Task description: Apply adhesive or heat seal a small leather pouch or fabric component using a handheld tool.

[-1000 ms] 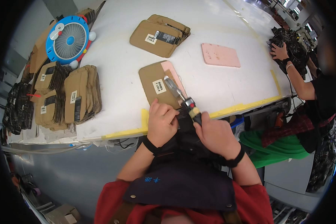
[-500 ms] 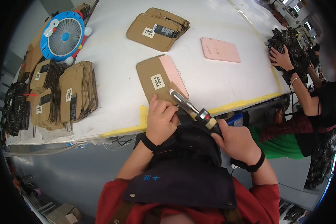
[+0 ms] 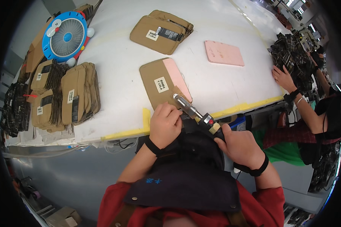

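My right hand [image 3: 240, 145] grips the black handle of a metal-tipped hand tool [image 3: 195, 112], whose tip points up-left at the near edge of a brown cardboard tag [image 3: 157, 85] with a white label. A pink pad [image 3: 177, 77] lies under the tag's right side. My left hand [image 3: 165, 123] rests closed on the table edge, pressing the tag's near corner and dark fabric [image 3: 201, 145] beside the tool tip.
Stacks of brown tags [image 3: 66, 94] lie at left, another pile [image 3: 161, 28] at the back, a second pink pad [image 3: 224, 53] to the right. A round blue fan [image 3: 66, 36] stands back left. Another person's hand [image 3: 283, 77] holds plaid fabric [image 3: 291, 53] at right.
My right hand has pulled back to the right and down with the tool, away from my left hand. The tool's tip stays near the tag's corner.
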Action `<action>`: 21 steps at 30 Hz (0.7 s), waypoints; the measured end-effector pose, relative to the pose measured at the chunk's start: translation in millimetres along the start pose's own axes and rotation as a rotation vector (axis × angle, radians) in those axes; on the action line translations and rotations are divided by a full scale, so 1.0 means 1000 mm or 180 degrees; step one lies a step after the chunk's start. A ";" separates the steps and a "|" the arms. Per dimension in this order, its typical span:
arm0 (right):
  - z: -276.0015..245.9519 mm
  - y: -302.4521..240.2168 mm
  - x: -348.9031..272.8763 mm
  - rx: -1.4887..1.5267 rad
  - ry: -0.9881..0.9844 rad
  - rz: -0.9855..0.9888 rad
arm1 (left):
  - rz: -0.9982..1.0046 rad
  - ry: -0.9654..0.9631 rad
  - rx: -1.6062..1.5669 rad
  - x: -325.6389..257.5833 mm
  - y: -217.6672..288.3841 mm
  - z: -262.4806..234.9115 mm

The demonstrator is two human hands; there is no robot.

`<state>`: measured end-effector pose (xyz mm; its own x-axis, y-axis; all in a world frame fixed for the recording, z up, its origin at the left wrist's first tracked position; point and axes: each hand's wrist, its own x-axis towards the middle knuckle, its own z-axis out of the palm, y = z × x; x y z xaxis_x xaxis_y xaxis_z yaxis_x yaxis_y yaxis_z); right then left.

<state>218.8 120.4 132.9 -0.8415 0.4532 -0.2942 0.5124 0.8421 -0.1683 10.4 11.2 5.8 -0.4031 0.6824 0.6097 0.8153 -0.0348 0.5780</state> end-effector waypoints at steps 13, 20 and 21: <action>0.016 -0.014 0.118 0.0182 0.0803 -0.0171 | -0.0008 -0.0064 0.0049 -0.001 -0.001 -0.002; 0.022 -0.031 0.025 0.0195 0.0198 0.0176 | 0.0142 0.0093 0.0019 0.000 -0.003 0.001; 0.028 -0.033 0.030 0.0222 0.0343 0.0137 | 0.0162 0.0076 0.0004 0.001 -0.002 0.001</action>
<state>181.4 97.8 103.9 -0.8301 0.5204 -0.2003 0.5558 0.8006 -0.2238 9.1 12.4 4.6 -0.3709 0.6621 0.6512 0.8356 -0.0681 0.5452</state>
